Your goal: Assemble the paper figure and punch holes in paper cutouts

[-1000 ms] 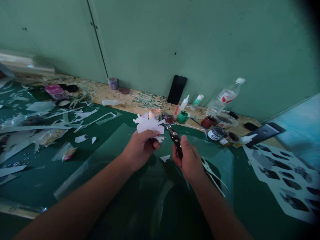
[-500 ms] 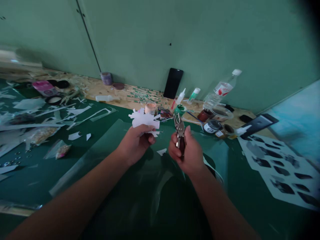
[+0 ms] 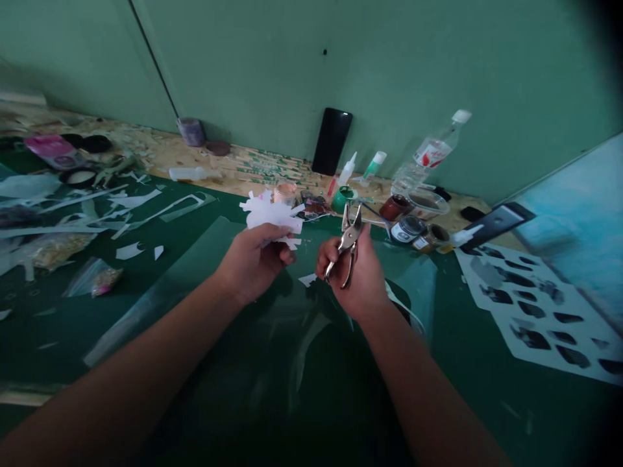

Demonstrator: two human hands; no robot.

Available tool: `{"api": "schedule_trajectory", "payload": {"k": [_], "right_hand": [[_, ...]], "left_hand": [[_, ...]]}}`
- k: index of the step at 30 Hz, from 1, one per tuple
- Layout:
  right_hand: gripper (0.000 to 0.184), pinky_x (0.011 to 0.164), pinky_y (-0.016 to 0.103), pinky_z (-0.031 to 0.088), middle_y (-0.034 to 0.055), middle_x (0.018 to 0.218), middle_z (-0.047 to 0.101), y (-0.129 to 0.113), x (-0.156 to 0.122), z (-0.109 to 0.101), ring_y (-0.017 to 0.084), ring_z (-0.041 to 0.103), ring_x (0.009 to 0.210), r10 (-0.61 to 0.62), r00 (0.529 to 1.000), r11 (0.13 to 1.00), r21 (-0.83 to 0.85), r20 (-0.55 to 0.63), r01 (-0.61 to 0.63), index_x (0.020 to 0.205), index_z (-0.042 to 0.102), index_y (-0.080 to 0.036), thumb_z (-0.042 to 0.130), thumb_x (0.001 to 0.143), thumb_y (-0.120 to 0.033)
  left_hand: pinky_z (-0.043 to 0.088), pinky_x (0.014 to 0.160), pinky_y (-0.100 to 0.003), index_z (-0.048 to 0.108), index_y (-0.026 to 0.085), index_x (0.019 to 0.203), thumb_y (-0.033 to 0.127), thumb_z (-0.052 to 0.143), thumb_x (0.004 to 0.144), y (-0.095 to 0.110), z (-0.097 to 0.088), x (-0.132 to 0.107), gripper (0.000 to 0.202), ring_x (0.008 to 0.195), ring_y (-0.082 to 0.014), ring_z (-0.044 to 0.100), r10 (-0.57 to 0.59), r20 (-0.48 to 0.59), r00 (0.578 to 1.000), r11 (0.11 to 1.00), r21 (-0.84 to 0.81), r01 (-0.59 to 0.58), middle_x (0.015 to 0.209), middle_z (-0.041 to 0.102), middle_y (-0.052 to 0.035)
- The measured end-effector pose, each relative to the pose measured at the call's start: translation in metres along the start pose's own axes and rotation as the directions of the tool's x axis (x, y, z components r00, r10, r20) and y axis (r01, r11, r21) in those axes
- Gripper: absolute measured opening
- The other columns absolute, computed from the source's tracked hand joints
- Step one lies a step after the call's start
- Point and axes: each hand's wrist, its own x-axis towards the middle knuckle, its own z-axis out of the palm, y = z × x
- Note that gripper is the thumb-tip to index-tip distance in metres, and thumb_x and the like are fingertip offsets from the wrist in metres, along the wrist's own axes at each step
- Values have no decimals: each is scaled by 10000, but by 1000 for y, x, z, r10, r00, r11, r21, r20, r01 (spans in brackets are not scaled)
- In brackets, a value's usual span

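Note:
My left hand [image 3: 257,259] pinches a white cut-out [image 3: 272,214] with tabs sticking out around its edge; thumb on top, fingers curled below. To its right, my right hand [image 3: 360,275] is closed around a metal hole punch plier [image 3: 348,241], its jaws pointing up and spread apart, its handles spread too. The punch and the cut-out are apart from each other. A small white scrap [image 3: 307,280] lies on the green mat [image 3: 204,383] between the hands. Under both hands is a clear plastic sheet [image 3: 160,305].
Paint jars [image 3: 407,229], a green paint pot [image 3: 344,198] and a plastic bottle [image 3: 435,152] stand behind my right hand. A phone [image 3: 332,141] leans on the wall. White offcuts [image 3: 129,251] and small bags [image 3: 104,279] lie left; sheets with dark shapes [image 3: 530,310] lie right.
The hole punch has turned in my right hand, and its handles now stand wide apart. My left hand keeps the cut-out. The whole view has shifted a little.

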Motion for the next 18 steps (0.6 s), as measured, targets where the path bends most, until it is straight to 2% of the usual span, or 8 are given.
{"api": "schedule_trajectory", "payload": {"k": [3,6,9,18], "right_hand": [[677,423,246,349,-14,484,433,5,-2,-2,99,462,422,-21,998,995,-94,-52,16,525,480,-201,291,891,-739],[681,375,251,282,-20,438,420,7,-3,-4,87,384,356,-18,993,994,-112,-118,4,524,455,-213,272,872,-769],[670,354,250,234,-27,413,416,6,-4,-2,76,329,315,15,988,999,-49,-151,-23,531,438,-217,253,888,-754],[685,328,229,195,-28,330,365,1,-5,3,71,259,253,163,982,970,199,-96,-142,472,400,-210,183,949,-651]], "left_hand": [[393,479,-273,644,96,579,89,640,643,0,0,1,64,438,-103,454,0,1,1000,1000,4,0,551,567,-19],[392,473,-277,649,87,595,89,645,631,-1,-1,2,36,429,-102,459,-2,3,1000,1000,15,2,567,578,-23],[392,470,-274,649,88,614,89,649,627,-2,-1,2,13,429,-102,463,0,11,1000,1000,17,0,572,582,-22],[401,472,-263,652,94,660,109,653,630,-3,-2,2,33,432,-93,467,-21,26,999,999,46,20,578,580,-11]]}}
